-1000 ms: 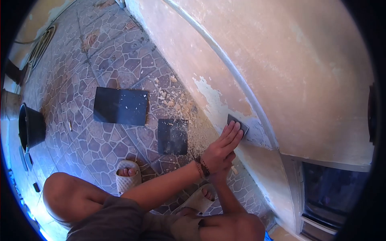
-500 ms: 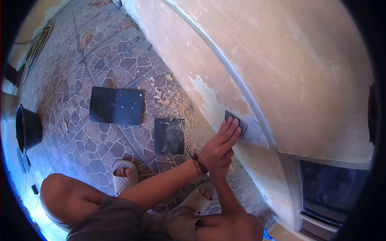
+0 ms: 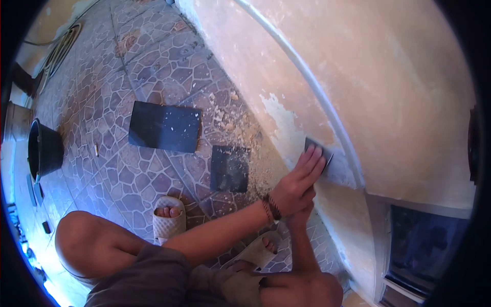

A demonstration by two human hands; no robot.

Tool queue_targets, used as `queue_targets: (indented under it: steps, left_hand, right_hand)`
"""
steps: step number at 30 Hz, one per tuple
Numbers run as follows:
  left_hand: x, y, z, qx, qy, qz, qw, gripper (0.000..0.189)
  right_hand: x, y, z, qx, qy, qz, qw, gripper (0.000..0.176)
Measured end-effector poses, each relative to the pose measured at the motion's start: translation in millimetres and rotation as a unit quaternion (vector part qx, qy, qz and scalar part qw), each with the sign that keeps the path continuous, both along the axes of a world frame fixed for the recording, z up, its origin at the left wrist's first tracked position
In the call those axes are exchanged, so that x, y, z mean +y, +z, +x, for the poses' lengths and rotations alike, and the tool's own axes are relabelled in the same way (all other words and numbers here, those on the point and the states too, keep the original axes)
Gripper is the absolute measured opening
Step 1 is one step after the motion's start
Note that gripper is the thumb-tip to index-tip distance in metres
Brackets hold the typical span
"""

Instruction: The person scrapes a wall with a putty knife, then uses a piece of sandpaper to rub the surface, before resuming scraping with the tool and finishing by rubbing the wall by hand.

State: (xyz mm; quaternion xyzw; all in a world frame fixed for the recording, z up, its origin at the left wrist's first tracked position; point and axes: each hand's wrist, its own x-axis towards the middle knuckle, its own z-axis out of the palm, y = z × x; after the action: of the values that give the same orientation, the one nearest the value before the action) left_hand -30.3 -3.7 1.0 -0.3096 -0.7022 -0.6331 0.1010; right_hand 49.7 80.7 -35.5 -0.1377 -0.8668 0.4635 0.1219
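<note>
Left hand (image 3: 295, 190) holds a dark pad (image 3: 327, 154) to the wall (image 3: 409, 128); right hand's (image 3: 300, 214) grip is hidden. Pale patch (image 3: 281, 120) exposed toward 10 o'clock; beige coating remains around it.

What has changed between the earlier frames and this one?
Mostly the camera: the whole scene now sits farther right in the picture. Against the wall, the left hand and its pad show at most a slight shift. Nothing was taken up or let go. The right hand stays just below the left; the dark sheets and bucket stayed put.
</note>
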Motion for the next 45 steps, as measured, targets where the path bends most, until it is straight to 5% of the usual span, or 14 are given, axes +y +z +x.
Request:
queue_targets:
  steps: [1,4,5,9,13,23,26,31,34,38,41,44,45]
  left_hand:
    - [-7.1,6.9,-6.6,0.001,-0.004,-0.001,1.0,0.066]
    - [-45.8,23.2,-44.5,0.01,0.022,-0.003,1.0,0.072]
    - [-60.0,14.9,-47.2,0.0,0.061,0.005,0.998,0.076]
    - [-123.8,-92.6,-17.6,-0.043,0.16,-0.388,0.907,0.085]
    - [-163.3,-97.4,-13.4,-0.089,0.102,-0.515,0.847,0.105]
    - [-146.7,-93.7,-25.0,-0.098,0.083,-0.513,0.849,0.069]
    - [-139.1,-92.4,-24.1,-0.12,0.085,-0.49,0.859,0.063]
    - [-134.1,-54.1,-39.9,-0.182,0.135,-0.396,0.89,0.057]
    - [-123.0,-4.2,-59.4,-0.078,0.108,-0.436,0.89,0.049]
    - [-138.5,-32.2,-90.6,-0.225,0.113,-0.366,0.896,0.033]
    - [-142.8,-51.9,-82.7,-0.256,0.183,-0.267,0.911,0.031]
    - [-145.5,-81.7,-47.5,-0.326,0.135,-0.379,0.855,0.036]
    - [-147.6,-79.8,-41.0,-0.276,0.159,-0.4,0.86,0.037]
  right_hand:
    - [-2.2,15.2,-3.8,-0.002,0.005,0.025,1.0,0.028]
    - [-5.3,61.2,-34.4,-0.085,0.056,-0.308,0.946,0.025]
    - [-9.5,63.8,-38.3,-0.087,0.062,-0.287,0.952,0.023]
    - [-19.1,46.3,-31.2,-0.137,0.019,-0.269,0.953,0.022]
    - [-11.9,9.7,0.7,-0.203,-0.036,-0.277,0.938,0.026]
    - [-11.8,3.5,0.5,-0.178,-0.042,-0.203,0.962,0.026]
    - [-15.7,22.4,-1.5,-0.157,-0.043,-0.258,0.952,0.027]
    - [-14.4,22.5,4.8,-0.151,-0.032,-0.249,0.956,0.026]
    - [-13.0,18.0,9.6,-0.181,-0.034,-0.245,0.952,0.026]
    - [-19.6,12.4,6.0,-0.173,-0.018,-0.226,0.958,0.027]
    - [-18.8,5.0,8.9,-0.17,0.028,-0.105,0.979,0.026]
    - [-23.9,-11.3,14.6,-0.027,0.11,0.067,0.991,0.028]
    - [-25.7,-13.4,17.2,-0.076,0.114,0.07,0.988,0.031]
